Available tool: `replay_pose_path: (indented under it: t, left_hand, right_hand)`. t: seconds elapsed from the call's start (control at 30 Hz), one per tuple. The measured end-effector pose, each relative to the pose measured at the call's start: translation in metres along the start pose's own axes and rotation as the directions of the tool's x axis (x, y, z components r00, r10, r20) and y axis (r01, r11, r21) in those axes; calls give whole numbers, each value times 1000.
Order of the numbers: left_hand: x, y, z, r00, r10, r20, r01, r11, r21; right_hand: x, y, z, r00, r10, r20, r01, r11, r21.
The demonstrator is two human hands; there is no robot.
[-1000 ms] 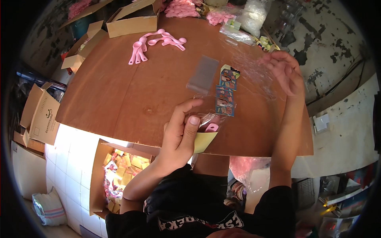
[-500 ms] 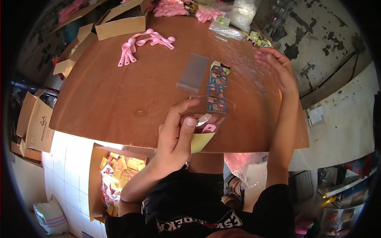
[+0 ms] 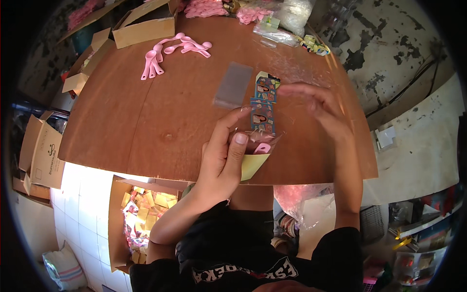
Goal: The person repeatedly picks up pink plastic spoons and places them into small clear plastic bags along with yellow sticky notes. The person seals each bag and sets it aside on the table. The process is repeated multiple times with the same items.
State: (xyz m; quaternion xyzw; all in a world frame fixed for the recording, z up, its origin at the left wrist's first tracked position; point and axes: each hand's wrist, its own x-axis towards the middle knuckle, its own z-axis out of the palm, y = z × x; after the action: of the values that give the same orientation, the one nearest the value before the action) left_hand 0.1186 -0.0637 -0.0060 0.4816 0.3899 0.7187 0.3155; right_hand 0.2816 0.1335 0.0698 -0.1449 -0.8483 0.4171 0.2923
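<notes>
My left hand [image 3: 221, 158] is closed on a clear plastic bag [image 3: 276, 140] at the table's near edge, thumb on top. Inside the bag, the holed end of a pink spoon [image 3: 262, 148] shows above a pale yellow card [image 3: 254, 166]; the rest of the spoon is hidden. My right hand [image 3: 325, 107] hovers over the table to the right, fingers stretched out and holding nothing. Its fingertips are close to the upper of the colourful printed cards [image 3: 266, 90], which lie in a column. Left of these cards is a stack of flat clear bags [image 3: 234, 83].
Several pink spoons [image 3: 152, 65] lie at the far left of the brown table [image 3: 121, 121]. Cardboard boxes [image 3: 146, 31] and plastic-wrapped bundles [image 3: 277, 34] line the far edge. Below, at left, an open carton [image 3: 116, 228] holds many packed pieces.
My right hand has moved left and slightly down, toward the printed cards. My left hand still holds the bag, which has shifted slightly right.
</notes>
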Motion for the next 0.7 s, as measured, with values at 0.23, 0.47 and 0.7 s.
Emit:
replay_pose_path:
  t: [0.23, 0.47, 0.7]
  left_hand:
    - [5, 6, -4, 991, 135, -8, -135, 990, -46]
    - [32, 9, -40, 962, 238, 137, -271, 899, 345]
    - [18, -4, -34, 998, -61, 30, 59, 996, 66]
  right_hand:
    - [6, -72, 61, 975, -223, 19, 224, 971, -85]
    - [27, -64, 70, 937, -349, -3, 349, 936, -49]
    - [21, -59, 78, 999, 13, -29, -9, 988, 153]
